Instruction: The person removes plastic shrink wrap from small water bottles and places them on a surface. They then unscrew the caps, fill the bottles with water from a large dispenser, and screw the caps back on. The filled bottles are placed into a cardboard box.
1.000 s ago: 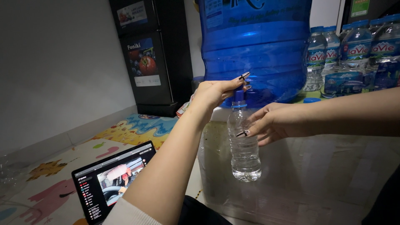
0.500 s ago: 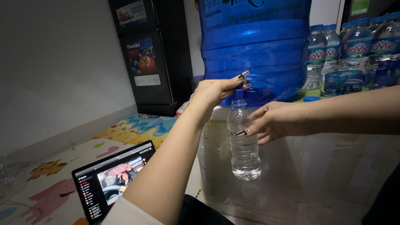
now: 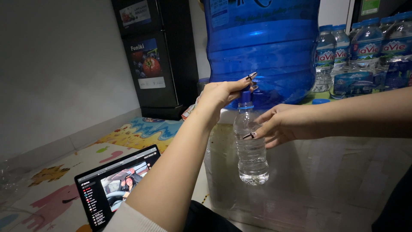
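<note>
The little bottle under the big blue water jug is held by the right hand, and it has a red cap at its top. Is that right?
Not quite. In the head view the cap is blue, not red. The rest holds: the right hand holds the little bottle under the big blue water jug.

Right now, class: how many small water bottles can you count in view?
6, possibly more hidden. One bottle is held by the right hand under the big blue jug. Five stand on the shelf at upper right; the pack may hide others.
</note>
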